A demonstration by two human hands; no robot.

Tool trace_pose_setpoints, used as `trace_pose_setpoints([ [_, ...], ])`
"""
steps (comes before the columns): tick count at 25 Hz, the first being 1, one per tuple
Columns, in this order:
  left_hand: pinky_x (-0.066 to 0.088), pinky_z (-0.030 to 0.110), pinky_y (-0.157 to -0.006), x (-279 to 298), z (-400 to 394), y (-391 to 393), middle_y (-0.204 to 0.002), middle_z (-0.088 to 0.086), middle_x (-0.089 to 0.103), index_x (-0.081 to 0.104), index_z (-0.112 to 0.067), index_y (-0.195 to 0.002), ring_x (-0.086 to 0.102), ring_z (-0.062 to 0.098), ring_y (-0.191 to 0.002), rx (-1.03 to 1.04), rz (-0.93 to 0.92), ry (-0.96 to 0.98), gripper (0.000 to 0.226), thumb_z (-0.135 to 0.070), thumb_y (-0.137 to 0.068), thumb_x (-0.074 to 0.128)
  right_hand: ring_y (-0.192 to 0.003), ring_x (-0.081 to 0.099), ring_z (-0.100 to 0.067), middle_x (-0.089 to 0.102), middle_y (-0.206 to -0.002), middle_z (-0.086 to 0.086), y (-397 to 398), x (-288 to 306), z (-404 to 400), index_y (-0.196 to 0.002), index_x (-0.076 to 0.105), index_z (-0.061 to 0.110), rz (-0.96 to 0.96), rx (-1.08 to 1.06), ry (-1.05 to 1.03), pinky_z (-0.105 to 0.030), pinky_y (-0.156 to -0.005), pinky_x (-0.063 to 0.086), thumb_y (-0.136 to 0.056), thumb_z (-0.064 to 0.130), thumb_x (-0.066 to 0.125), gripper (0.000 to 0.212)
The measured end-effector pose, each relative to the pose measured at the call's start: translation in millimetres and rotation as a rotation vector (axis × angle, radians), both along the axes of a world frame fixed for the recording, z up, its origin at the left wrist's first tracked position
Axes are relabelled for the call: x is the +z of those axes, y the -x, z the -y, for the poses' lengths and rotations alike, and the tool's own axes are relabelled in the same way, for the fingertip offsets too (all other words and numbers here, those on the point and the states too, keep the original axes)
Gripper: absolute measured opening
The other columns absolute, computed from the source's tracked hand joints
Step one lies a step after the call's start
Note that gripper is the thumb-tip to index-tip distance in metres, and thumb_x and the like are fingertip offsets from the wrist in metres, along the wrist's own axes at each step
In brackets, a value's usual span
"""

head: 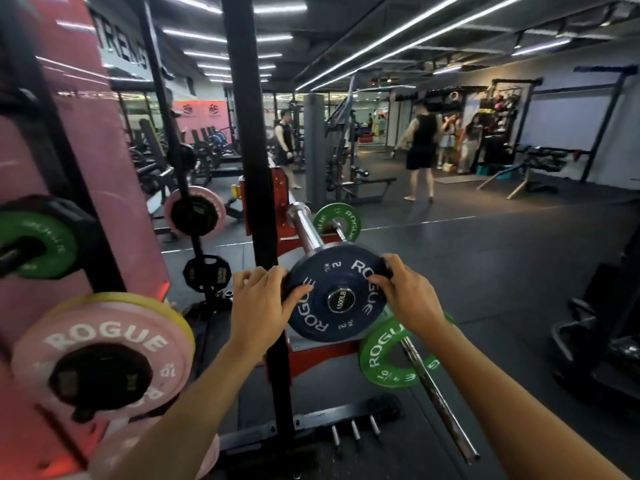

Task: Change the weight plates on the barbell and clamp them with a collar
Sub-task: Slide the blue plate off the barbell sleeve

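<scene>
While the blue plate point(334, 295) sits on the barbell sleeve point(306, 227), we grip its rim — left hand point(262, 301), right hand point(406, 292) — fingers curled.

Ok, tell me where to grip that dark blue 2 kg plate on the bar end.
Grip the dark blue plate by its rim at opposite edges, one hand from each side, as the left hand and right hand do. Its flat face points toward you, and the barbell sleeve fills its centre hole.

blue plate point(323, 306) ROGUE 2KG, barbell end point(340, 299) 1500LB
</scene>
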State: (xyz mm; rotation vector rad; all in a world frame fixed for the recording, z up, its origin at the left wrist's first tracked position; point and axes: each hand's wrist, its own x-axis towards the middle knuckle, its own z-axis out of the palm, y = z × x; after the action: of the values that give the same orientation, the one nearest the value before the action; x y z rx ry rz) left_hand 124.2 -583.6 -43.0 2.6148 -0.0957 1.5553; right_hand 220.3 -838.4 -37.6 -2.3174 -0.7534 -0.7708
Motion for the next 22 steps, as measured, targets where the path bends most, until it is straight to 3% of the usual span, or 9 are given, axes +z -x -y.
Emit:
trace_pose_setpoints([
  [3,0.038,0.039,-0.083,1,3,8,-0.074,-0.007,0.060,0.058,-0.017,-0.087,0.058,0.018,-0.071,0.066,-0.071,0.038,0.052,-0.067,-0.090,0.047,-0.089,0.065,-0.028,0.066,-0.109,-0.002,-7,0,3,-0.120,0.044,0.023,0.071,0.048,0.037,-0.038,-0.065,0.049,-0.093,0.062,0.034,0.049],
  [7,0.041,0.044,-0.083,5,1,13,-0.092,-0.004,0.063,0.059,-0.018,-0.100,0.057,0.021,-0.088,0.140,-0.080,0.015,0.059,-0.074,-0.081,0.053,-0.111,0.056,-0.023,0.060,-0.122,-0.001,-6,0,9,-0.131,0.040,0.027,0.081,0.026,0.026,-0.042,-0.074,0.053,-0.087,0.072,0.043,0.063],
  [10,0.042,0.045,-0.086,10,4,13,-0.109,0.000,0.062,0.058,-0.017,-0.112,0.055,0.023,-0.100,0.199,-0.105,-0.028,0.071,-0.079,-0.077,0.054,-0.114,0.051,-0.023,0.057,-0.123,-0.002,-6,3,8,-0.136,0.039,0.025,0.095,0.003,0.050,-0.041,-0.071,0.054,-0.081,0.076,0.048,0.076],
  [15,0.039,0.044,-0.090,12,7,7,-0.117,-0.001,0.062,0.061,-0.018,-0.117,0.054,0.022,-0.106,0.241,-0.126,-0.054,0.076,-0.082,-0.078,0.051,-0.108,0.054,-0.024,0.058,-0.121,-0.001,-12,0,4,-0.134,0.038,0.029,0.129,0.054,0.047,-0.040,-0.069,0.054,-0.083,0.072,0.051,0.068],
  [22,0.037,0.041,-0.089,9,9,-11,-0.112,-0.002,0.064,0.061,-0.019,-0.121,0.055,0.022,-0.103,0.292,-0.144,0.022,0.069,-0.075,-0.080,0.056,-0.110,0.054,-0.026,0.059,-0.121,-0.003,-32,-2,-12,-0.136,0.039,0.024,0.112,0.058,0.038,-0.040,-0.073,0.053,-0.087,0.062,0.054,0.064],
])
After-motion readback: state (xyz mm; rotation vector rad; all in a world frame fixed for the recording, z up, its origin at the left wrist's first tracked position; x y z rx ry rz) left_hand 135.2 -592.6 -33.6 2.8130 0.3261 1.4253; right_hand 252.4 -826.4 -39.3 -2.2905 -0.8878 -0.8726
